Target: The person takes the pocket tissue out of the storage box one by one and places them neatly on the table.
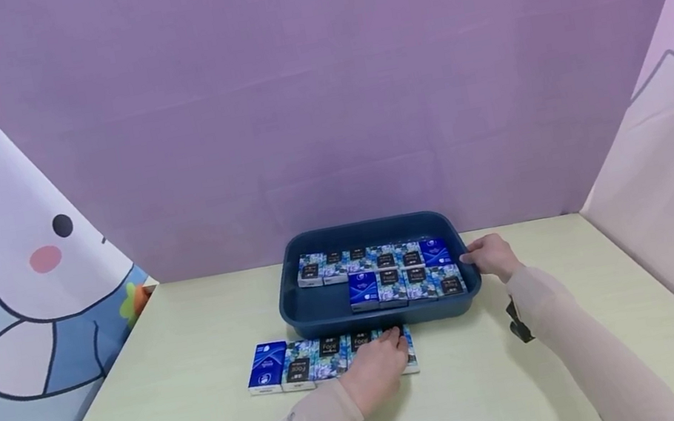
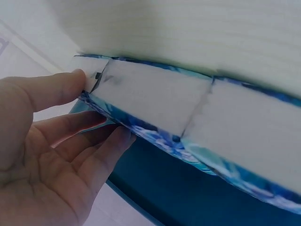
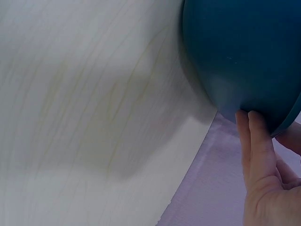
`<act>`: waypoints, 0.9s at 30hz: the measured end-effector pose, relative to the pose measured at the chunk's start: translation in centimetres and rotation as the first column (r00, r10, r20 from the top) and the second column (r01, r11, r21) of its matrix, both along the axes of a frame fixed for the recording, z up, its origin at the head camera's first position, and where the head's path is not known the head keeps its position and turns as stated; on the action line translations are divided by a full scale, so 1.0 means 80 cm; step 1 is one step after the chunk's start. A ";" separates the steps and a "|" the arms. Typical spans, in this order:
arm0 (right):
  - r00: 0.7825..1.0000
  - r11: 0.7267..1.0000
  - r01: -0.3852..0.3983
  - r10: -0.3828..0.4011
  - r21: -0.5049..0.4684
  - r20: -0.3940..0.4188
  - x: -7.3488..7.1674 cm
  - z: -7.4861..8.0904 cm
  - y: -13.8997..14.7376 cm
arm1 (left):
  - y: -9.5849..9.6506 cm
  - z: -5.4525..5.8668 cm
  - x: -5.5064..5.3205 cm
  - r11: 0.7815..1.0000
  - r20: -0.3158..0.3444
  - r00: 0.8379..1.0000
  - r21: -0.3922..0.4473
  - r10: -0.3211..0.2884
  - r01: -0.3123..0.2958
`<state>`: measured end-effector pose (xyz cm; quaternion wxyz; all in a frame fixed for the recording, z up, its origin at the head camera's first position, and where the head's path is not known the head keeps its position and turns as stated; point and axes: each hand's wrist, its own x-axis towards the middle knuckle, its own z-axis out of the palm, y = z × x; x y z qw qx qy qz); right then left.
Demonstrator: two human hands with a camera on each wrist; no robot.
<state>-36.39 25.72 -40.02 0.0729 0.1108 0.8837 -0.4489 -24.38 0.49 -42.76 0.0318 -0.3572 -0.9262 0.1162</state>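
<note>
A dark blue tray (image 1: pixel 321 315) stands near the back of the table, holding two rows of pocket tissue packs, most floral (image 1: pixel 417 283), two solid blue (image 1: pixel 362 290). In front of it lies another row: a blue pack (image 1: pixel 267 366) at the left end, then floral packs (image 1: pixel 330 357). My left hand (image 1: pixel 377 373) is over the right end of this row, partly hiding it. In the left wrist view, that hand pinches the end tissue pack (image 2: pixel 90 75) between thumb and fingers. At the tray's right end, my right hand (image 1: pixel 492 257) grips the rim, thumb inside and fingers against the outer wall (image 3: pixel 235 61).
The pale table (image 1: pixel 195 326) runs back to a purple cloth backdrop (image 1: pixel 320 115). Printed cloths hang at the left and right. A small black object (image 1: pixel 519 323) shows beside the right sleeve.
</note>
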 end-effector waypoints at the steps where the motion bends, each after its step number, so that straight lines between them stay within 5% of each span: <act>1: 1.000 1.000 -0.001 0.001 0.002 0.000 0.000 0.000 0.000 | 0.000 0.000 0.000 1.000 0.002 1.000 0.005 -0.001 0.001; 15: 1.000 1.000 -0.002 0.002 0.011 0.005 -0.001 0.000 0.000 | -0.008 0.007 0.006 0.999 0.068 0.998 0.042 -0.003 0.000; 22: 1.000 1.000 0.003 -0.003 -0.001 0.006 -0.001 0.000 0.000 | -0.029 0.030 0.009 0.987 0.161 0.987 0.158 -0.026 0.000; 27: 1.000 1.000 0.004 -0.004 -0.004 0.000 -0.001 -0.001 0.001 | -0.053 0.053 0.002 0.957 0.107 0.993 0.290 -0.054 0.021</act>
